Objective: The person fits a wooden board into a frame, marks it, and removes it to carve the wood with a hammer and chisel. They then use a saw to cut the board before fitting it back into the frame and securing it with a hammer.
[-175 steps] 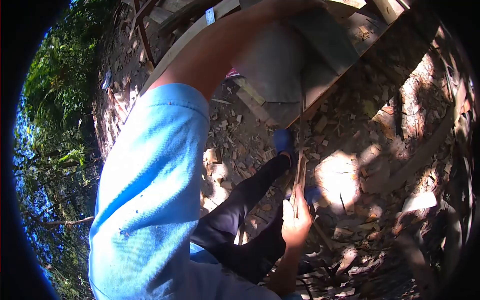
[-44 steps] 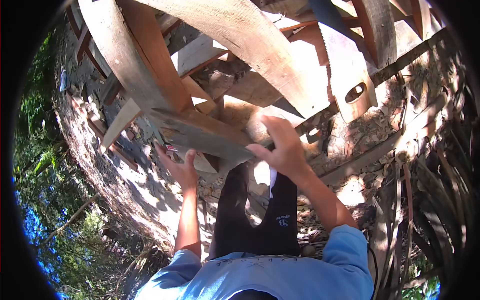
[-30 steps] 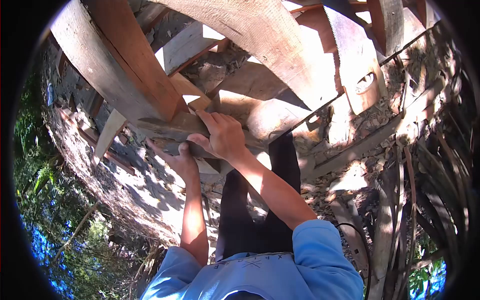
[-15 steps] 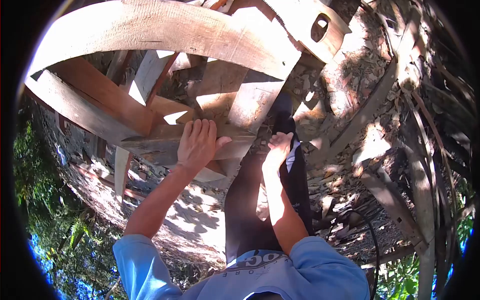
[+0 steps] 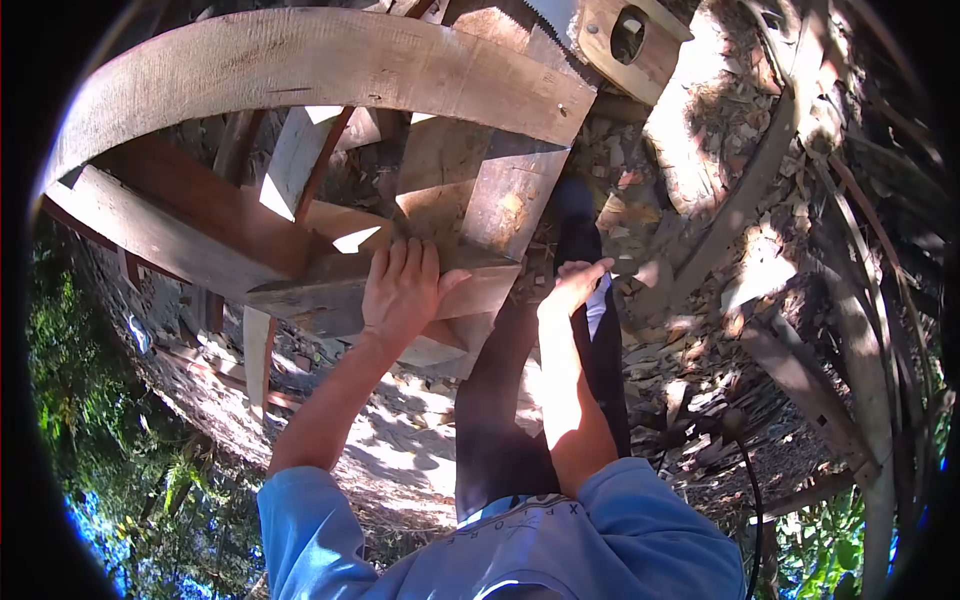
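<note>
My left hand point(image 5: 405, 290) lies over the upper edge of a short wooden plank point(image 5: 335, 308), fingers bent across the edge and thumb stretched out to the right. This plank is part of a wooden frame with a long curved board point(image 5: 290, 55) at the far side. My right hand point(image 5: 578, 286) hangs above my lower leg, right of the frame. Its fingers extend to the right, and nothing shows in it. A handsaw point(image 5: 628, 42) with a wooden handle lies at the frame's far right corner, its toothed blade partly out of view.
Wood chips and dry leaves point(image 5: 640, 215) cover the ground. On the right lie long dry branches point(image 5: 845, 330) and a weathered board point(image 5: 810, 395). A thin black cable point(image 5: 755, 490) runs near my right side. Green plants point(image 5: 100, 400) grow at the left.
My right hand has turned, so its fingers now point right. My left hand stays on the same plank. The view has shifted slightly, with the saw now nearer the top edge.
</note>
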{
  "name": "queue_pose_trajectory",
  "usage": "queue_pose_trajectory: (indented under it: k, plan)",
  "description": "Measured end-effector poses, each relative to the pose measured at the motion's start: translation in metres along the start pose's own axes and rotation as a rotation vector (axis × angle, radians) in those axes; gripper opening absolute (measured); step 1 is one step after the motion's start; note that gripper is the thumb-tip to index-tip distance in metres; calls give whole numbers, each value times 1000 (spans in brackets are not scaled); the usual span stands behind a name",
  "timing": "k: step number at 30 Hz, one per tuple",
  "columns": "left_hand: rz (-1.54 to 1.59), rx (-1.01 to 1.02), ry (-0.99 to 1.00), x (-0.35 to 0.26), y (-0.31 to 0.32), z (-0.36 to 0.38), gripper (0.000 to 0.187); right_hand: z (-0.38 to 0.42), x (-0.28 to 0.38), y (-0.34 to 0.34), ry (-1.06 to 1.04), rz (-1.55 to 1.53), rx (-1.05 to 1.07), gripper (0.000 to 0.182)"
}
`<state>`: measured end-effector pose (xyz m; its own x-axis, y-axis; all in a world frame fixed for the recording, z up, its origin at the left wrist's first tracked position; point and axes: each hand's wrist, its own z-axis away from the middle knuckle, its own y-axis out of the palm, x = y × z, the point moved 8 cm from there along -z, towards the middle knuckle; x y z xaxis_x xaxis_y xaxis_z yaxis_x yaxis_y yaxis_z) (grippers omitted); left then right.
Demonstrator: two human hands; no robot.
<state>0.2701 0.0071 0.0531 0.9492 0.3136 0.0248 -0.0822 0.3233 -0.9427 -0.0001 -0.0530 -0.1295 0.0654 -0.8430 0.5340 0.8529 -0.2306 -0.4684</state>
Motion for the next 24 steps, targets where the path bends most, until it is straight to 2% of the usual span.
queue_pose_trajectory:
  k: [1,2,4,6,7,9,10,12,13,15,17,19,21,23,24]
  plan:
    - [-3,10,-9,1,1,0,55,14,-12,10,42,67,-49,67]
    - [-8,15,-19,1,1,-4,55,23,-17,39,-32,116,-20,68]
    - [12,47,-26,-4,3,6,56,31,-39,56,158,173,230,75]
    - [24,15,-47,-1,1,-1,57,21,-35,53,75,231,221,70]
    - [4,-26,-39,1,0,-6,57,16,-36,52,154,119,289,70]
    - [-23,-67,-6,-2,-1,1,57,-1,-22,13,93,100,140,67]
    - [-7,-32,-10,-4,-1,6,56,-6,-17,-9,104,-28,100,66]
    - [3,-2,-32,0,2,0,55,-28,-29,-29,-158,11,67,66]
    - [-9,-20,-31,3,1,-2,55,-16,-25,-24,-149,88,26,71]
    - [-17,-29,-9,-1,0,1,54,15,-36,57,-94,424,77,77]
    - [5,-17,-12,-6,-3,3,53,9,-51,58,4,312,115,80]
    - [-7,-62,-11,-4,-5,-5,52,-3,-41,63,-13,190,185,75]
    - [-32,-98,12,-4,-6,-1,51,2,-16,41,99,-28,258,71]
    - [-15,-85,11,-7,-9,0,50,-22,-12,-4,17,-1,170,65]
    - [-12,-87,-3,-5,-10,-2,50,-26,-10,-22,62,-66,127,64]
